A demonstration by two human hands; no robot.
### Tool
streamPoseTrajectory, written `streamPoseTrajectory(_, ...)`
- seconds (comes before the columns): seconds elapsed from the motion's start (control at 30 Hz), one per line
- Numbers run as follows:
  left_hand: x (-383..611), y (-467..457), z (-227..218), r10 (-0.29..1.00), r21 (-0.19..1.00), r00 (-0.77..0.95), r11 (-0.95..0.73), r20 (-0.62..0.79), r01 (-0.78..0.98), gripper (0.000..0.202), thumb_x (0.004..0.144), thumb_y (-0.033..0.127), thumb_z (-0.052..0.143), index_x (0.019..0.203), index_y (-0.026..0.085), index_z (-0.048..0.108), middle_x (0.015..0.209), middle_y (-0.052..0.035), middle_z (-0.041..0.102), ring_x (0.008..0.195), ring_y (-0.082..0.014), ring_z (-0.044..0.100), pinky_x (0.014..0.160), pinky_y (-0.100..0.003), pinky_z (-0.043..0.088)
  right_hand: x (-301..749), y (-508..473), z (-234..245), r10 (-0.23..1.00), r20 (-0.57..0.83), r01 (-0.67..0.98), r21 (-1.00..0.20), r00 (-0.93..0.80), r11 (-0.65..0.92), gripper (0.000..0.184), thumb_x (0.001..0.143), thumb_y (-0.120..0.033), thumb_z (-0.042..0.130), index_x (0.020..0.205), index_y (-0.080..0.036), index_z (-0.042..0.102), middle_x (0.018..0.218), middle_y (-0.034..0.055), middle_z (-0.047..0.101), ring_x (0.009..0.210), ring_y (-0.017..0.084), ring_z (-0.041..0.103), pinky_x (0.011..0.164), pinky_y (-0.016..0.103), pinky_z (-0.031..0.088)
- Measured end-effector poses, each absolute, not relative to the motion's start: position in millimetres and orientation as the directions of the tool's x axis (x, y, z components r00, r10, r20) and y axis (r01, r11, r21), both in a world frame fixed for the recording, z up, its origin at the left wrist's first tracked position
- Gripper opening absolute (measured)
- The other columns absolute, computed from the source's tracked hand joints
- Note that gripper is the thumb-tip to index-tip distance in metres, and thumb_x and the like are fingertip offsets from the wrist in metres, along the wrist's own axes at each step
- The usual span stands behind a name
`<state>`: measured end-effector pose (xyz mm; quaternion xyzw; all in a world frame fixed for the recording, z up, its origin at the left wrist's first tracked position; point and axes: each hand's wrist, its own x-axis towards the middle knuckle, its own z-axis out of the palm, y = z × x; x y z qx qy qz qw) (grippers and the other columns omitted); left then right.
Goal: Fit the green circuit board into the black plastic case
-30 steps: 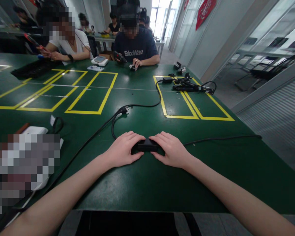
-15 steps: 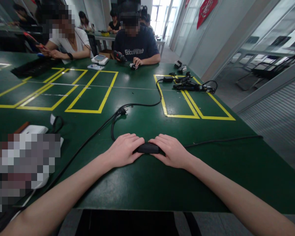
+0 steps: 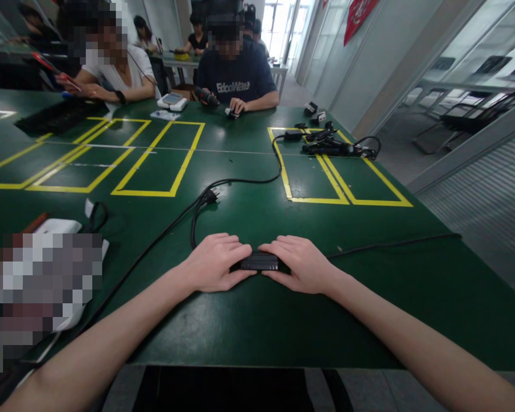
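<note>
A small black power adapter [image 3: 260, 262] lies on the green table [image 3: 249, 320] near its front edge. My left hand [image 3: 214, 263] grips its left end, fingers curled over it. My right hand [image 3: 298, 263] grips its right end the same way. A thin black cable [image 3: 390, 243] runs from the adapter to the right across the table. Another black cord with a plug [image 3: 208, 197] loops away from the left side toward the far part of the table.
Yellow tape rectangles [image 3: 157, 160] mark the table. A heap of black adapters and cables [image 3: 332, 146] sits at the far right. Two people sit across at the far edge. A white object [image 3: 58, 227] and a blurred patch lie at my left.
Both hands have tipped the adapter toward me so that its ribbed side now faces up. The hands stayed in place on the table.
</note>
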<state>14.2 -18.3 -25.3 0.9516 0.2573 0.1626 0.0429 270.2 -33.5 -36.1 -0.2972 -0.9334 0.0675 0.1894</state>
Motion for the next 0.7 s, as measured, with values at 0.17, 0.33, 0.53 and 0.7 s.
streamPoseTrajectory(0.17,16.1,-19.5,-25.2,0.541,0.250,0.800,-0.838,0.259,0.485,0.028,0.103,0.044,0.055,0.103,0.017,0.064,0.087,-0.0052,0.070,0.079,-0.0205,0.066,0.072,-0.031,0.046,270.4,-32.3,-37.4,0.595,0.273,0.546,-0.240,-0.756,0.803,0.034,0.106,-0.044,0.050,0.116,-0.014,0.065,0.093,0.0094,0.074,0.079,0.020,0.065,0.072,0.032,0.047)
streamPoseTrajectory(0.33,17.8,-20.5,-24.5,0.535,0.257,0.808,-0.840,0.246,0.478,0.038,0.103,0.051,0.055,0.110,0.016,0.068,0.093,-0.0065,0.072,0.086,-0.0224,0.066,0.078,-0.034,0.047,270.1,-32.4,-36.1,0.597,0.256,0.546,-0.245,-0.761,0.801,0.032,0.105,-0.043,0.053,0.112,-0.014,0.066,0.090,0.0086,0.073,0.077,0.020,0.064,0.069,0.033,0.046)
streamPoseTrajectory(0.53,18.8,-20.9,-21.6,0.540,0.254,0.816,-0.835,0.207,0.488,0.037,0.106,0.048,0.050,0.106,0.016,0.068,0.091,-0.0069,0.072,0.083,-0.0215,0.065,0.075,-0.034,0.047,270.7,-31.9,-37.2,0.579,0.318,0.520,-0.258,-0.751,0.815,0.036,0.104,-0.045,0.055,0.123,-0.015,0.063,0.093,0.0084,0.073,0.080,0.021,0.067,0.071,0.033,0.048)
streamPoseTrajectory(0.7,21.7,-23.2,-20.5,0.571,0.283,0.800,-0.810,0.184,0.513,0.031,0.102,0.047,0.059,0.104,0.017,0.066,0.092,-0.0061,0.074,0.083,-0.0226,0.069,0.076,-0.034,0.048,271.3,-31.4,-36.7,0.567,0.307,0.508,-0.255,-0.764,0.823,0.033,0.107,-0.045,0.050,0.111,-0.015,0.065,0.088,0.0073,0.071,0.076,0.019,0.064,0.069,0.031,0.046)
